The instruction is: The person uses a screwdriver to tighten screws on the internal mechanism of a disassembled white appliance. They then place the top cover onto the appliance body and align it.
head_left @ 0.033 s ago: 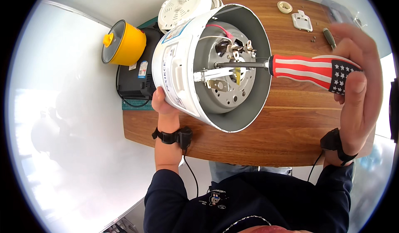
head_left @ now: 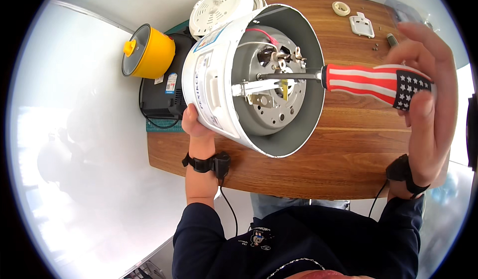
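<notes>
A white rice cooker body (head_left: pixel 205 100) lies tipped on its side, its open bottom turned to the right. My left hand (head_left: pixel 193 122) grips its lower left side; the thumb shows and most fingers are hidden behind it. Inside are a round metal plate (head_left: pixel 291 111), a red wire (head_left: pixel 264 31), a pale wire and metal brackets. My right hand (head_left: pixel 430 95) holds the end of a screwdriver (head_left: pixel 362 81) with a red, white and black starred handle, thumb on the near side and fingers curled beyond. Its shaft reaches level into the body, the tip against a spot on the plate.
A yellow pot with a lid (head_left: pixel 155 54) sits on a black box (head_left: pixel 158 97) at the left, over a green mat (head_left: pixel 155 125). White vented covers (head_left: pixel 221 11) lean behind the cooker. A cream ring (head_left: pixel 341 8), white plastic part (head_left: pixel 362 26), small screws (head_left: pixel 376 46) and another tool (head_left: pixel 392 40) lie far right.
My right hand's fingers have shifted slightly around the handle, covering more of the tool behind. The handle's star pattern has turned a little. My left hand and the cooker body look nearly unmoved.
</notes>
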`<action>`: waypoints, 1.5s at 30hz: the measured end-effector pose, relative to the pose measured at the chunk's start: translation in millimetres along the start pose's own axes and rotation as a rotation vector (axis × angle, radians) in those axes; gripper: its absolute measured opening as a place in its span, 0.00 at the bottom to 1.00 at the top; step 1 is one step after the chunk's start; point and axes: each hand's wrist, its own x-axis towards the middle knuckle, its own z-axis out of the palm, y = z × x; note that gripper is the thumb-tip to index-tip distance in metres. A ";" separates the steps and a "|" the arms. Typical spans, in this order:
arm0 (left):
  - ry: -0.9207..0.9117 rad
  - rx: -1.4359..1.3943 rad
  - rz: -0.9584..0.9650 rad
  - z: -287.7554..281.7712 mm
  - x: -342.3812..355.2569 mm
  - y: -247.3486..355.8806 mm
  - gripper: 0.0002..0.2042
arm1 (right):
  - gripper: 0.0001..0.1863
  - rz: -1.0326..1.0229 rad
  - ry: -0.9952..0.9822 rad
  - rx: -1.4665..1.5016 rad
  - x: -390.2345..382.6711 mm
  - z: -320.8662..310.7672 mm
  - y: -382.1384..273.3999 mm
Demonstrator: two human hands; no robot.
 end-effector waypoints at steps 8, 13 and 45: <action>0.082 0.110 0.025 -4.3 -7.1 2.2 0.36 | 0.41 -0.041 -0.070 -0.029 1.7 -6.8 -0.1; 0.051 0.087 0.001 -4.2 -1.0 2.2 0.36 | 0.42 -0.301 0.080 -0.156 2.6 0.7 14.9; 0.078 0.113 0.012 -0.3 -1.1 0.1 0.37 | 0.30 -0.062 -0.041 -0.136 3.7 -0.2 -23.6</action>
